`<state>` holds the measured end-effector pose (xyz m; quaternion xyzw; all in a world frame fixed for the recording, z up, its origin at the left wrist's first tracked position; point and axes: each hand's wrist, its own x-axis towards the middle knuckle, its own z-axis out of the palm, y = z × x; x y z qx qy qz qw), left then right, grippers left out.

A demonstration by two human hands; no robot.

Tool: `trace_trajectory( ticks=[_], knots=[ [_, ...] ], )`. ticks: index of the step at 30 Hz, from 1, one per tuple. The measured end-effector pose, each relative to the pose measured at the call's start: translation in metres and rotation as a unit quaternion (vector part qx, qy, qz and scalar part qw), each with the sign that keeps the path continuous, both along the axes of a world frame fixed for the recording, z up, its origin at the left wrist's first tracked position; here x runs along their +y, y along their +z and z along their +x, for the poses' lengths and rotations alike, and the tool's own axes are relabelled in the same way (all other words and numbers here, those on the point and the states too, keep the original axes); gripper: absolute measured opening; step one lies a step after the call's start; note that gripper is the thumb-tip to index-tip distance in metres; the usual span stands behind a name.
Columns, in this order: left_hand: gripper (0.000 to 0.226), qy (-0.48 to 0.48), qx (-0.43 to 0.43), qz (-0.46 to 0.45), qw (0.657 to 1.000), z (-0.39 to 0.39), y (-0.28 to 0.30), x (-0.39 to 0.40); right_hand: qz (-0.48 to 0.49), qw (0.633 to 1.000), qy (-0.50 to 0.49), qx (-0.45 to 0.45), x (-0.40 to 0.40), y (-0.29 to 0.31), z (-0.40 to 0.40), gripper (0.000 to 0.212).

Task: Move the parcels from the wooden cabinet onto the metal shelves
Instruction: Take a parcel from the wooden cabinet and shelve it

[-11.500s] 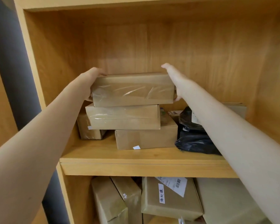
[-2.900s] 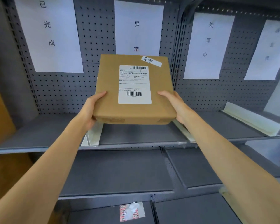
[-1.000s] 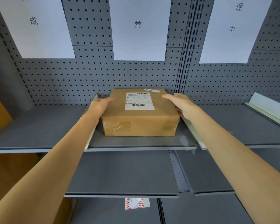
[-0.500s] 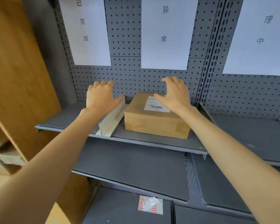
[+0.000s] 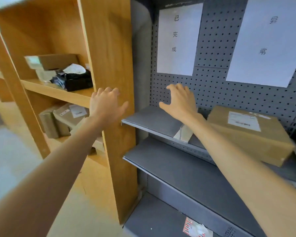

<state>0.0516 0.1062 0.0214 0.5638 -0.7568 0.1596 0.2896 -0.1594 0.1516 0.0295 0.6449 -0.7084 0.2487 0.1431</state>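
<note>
A: Grip first. Left hand (image 5: 105,105) fingers spread, nothing in it, hanging in front of the wooden cabinet (image 5: 108,53) side panel. Right hand (image 5: 181,101) also spread and empty, over the left end of the upper metal shelf (image 5: 149,117).

B: Parcels?

A: One labelled parcel (image 5: 251,132) lies flat on that upper shelf, right of the right hand, partly behind the forearm, not touched. Pale divider (image 5: 183,134) stands between the bare bay and the parcel.

B: What's left in the cabinet?

A: Upper board: a brown box (image 5: 55,61) on a paler one, with a black bag (image 5: 77,79) beside them. Lower board: a cluster of brown boxes (image 5: 63,117). All left of the left hand and further in, the upper ones above it.

B: Handling?

A: Judging only: cardboard looks stiff, probably light; the taped faces may be slick. Take opposite short sides, palms in. The bag looks soft and floppy, so scoop it from under. The blur hides detail.

B: Step?

A: Looks like reaching for the next one.
</note>
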Motion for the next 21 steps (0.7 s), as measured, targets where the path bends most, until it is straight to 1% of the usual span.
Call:
trace_trajectory(
  ticks=[4, 7, 11, 16, 21],
  knots=[
    [0.053, 0.046, -0.006, 0.011, 0.999, 0.088, 0.004, -0.009, -0.001, 0.999, 0.036, 0.010, -0.026, 0.001, 0.092, 0.063],
    [0.054, 0.059, -0.002, 0.014, 0.998, 0.156, 0.007, -0.018, -0.007, 0.998, 0.058, 0.020, -0.047, 0.001, 0.162, 0.063],
    [0.054, 0.072, -0.002, 0.012, 0.997, 0.233, 0.007, -0.032, -0.013, 0.996, 0.089, -0.002, -0.073, -0.005, 0.236, 0.063],
    [0.053, 0.093, 0.011, 0.008, 0.996, 0.292, 0.008, -0.052, -0.007, 0.994, 0.113, -0.008, -0.108, -0.008, 0.303, 0.059],
    [0.052, 0.100, 0.030, 0.010, 0.995, 0.337, 0.003, -0.089, -0.007, 0.992, 0.123, 0.003, -0.149, -0.006, 0.350, 0.058]
  ],
)
